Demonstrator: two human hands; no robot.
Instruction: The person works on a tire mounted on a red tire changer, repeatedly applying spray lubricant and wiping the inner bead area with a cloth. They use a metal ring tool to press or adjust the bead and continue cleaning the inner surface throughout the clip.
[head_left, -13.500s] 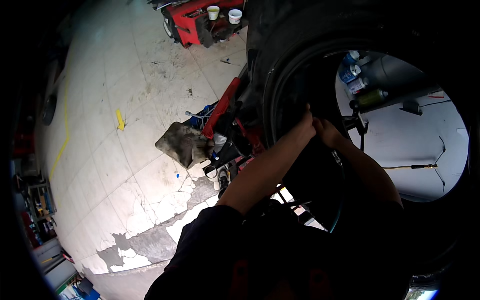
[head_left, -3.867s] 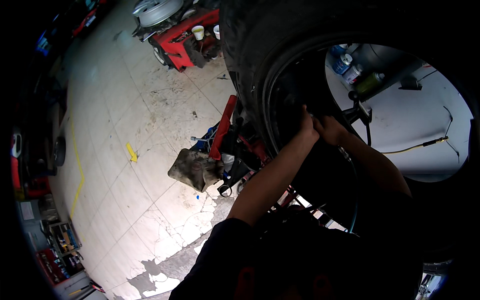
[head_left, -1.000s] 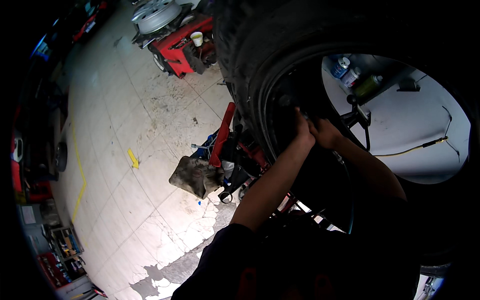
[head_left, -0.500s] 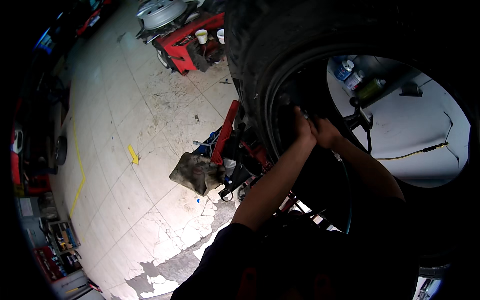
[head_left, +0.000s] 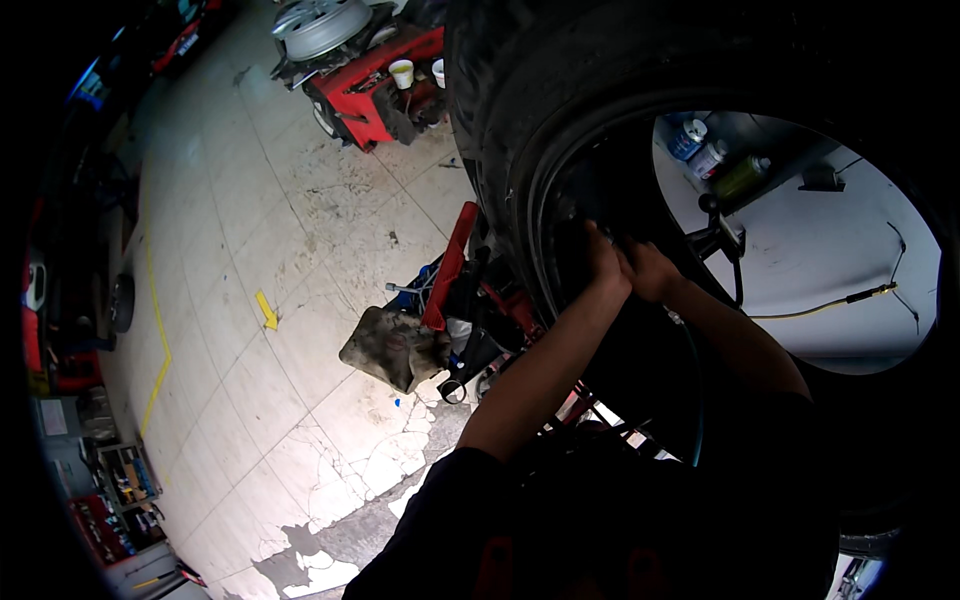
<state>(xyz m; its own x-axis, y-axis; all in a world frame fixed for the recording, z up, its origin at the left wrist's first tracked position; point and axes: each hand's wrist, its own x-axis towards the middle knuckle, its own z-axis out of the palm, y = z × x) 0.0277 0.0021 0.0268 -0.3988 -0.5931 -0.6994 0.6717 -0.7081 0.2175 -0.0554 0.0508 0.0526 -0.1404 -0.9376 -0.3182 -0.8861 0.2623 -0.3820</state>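
Note:
A large black tyre (head_left: 500, 130) stands upright in front of me, and both my hands reach into its dark inner side. My left hand (head_left: 607, 264) is closed, pressed against the right one, its fingertips lost in shadow. My right hand (head_left: 652, 270) is curled closed beside it. Whatever they grip is too dark to make out. Below my right wrist, a metal fitting (head_left: 675, 318) joins a thin teal hose (head_left: 699, 420) that runs downward.
Through the tyre's opening show several spray cans (head_left: 708, 158) and a yellow hose (head_left: 820, 309) on a white surface. Left of the tyre lie a red bar (head_left: 452, 265) and a dirty dark pad (head_left: 392, 345). Farther off, a red machine (head_left: 365, 95) carries a silver wheel rim (head_left: 322, 30).
My hands have dipped very slightly within the tyre, still pressed together. The view has shifted a little; nothing else has visibly moved.

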